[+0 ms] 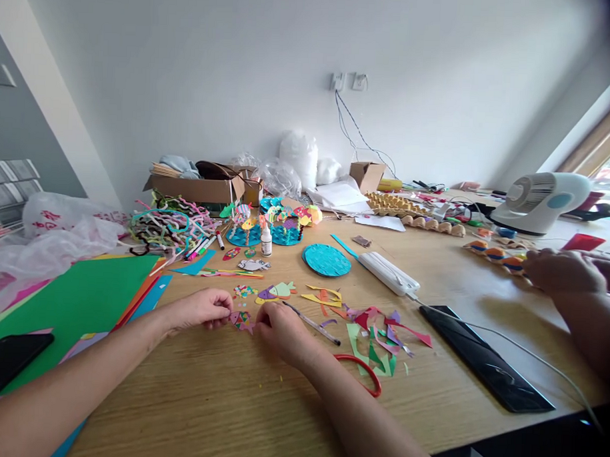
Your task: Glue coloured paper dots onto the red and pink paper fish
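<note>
A small paper fish (242,320), purple with colourful patches, lies between my two hands just over the wooden table. My left hand (209,309) pinches its left end between thumb and finger. My right hand (283,329) has its fingers curled together at the tail end. Just beyond are a purple paper fish (266,294), a green paper fish (285,290) and a little pile of coloured paper bits (244,291). A pen (317,327) lies beside my right hand. A red loop handle (372,376) shows partly behind my right forearm.
Paper scraps (374,334), a black tablet-like slab (483,355) and a white power strip (389,273) lie rightward. Blue discs (327,260) and a glue bottle (266,242) stand farther back. Coloured sheets (82,301) are at left. Another person's hands (566,272) work at far right.
</note>
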A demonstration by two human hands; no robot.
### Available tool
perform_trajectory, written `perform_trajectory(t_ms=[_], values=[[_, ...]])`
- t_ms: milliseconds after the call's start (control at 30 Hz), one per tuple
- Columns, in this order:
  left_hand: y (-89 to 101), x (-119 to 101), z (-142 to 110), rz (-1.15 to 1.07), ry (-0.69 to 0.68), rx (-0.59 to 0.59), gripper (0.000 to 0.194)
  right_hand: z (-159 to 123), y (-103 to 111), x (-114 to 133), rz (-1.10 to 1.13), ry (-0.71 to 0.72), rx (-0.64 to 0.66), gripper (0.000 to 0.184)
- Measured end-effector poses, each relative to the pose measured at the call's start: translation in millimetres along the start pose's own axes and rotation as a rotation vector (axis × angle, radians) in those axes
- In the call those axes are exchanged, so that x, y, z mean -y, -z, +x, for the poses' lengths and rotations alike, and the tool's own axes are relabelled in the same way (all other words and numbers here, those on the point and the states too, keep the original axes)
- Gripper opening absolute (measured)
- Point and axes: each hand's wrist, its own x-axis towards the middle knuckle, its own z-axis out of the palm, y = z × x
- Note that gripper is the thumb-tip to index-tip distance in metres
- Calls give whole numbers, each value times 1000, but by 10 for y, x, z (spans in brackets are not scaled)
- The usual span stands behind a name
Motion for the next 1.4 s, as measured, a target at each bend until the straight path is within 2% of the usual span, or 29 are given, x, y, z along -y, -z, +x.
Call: perform_trajectory(t_ms=[133,500,833,1033,1167,1400], values=[[15,-69,-6,-46,13,23,23,0,16,-19,17,-10,-8,13],[-29,-169,0,-92,47,17,25,-3,48,-39,32,-19,-13,15],[-30,-121,34,-115,30,-1,25,3,39,-46,41,-12,-40,16],[5,-181,15,-102,57,-46,29,16,30,-77,51,-7,-47,16],[151,-197,38,-89,67,-127,30,9,16,-92,48,3,-61,18],[689,-55,349,-60,122,-324,29,-51,-2,-15,31,62,-6,17]])
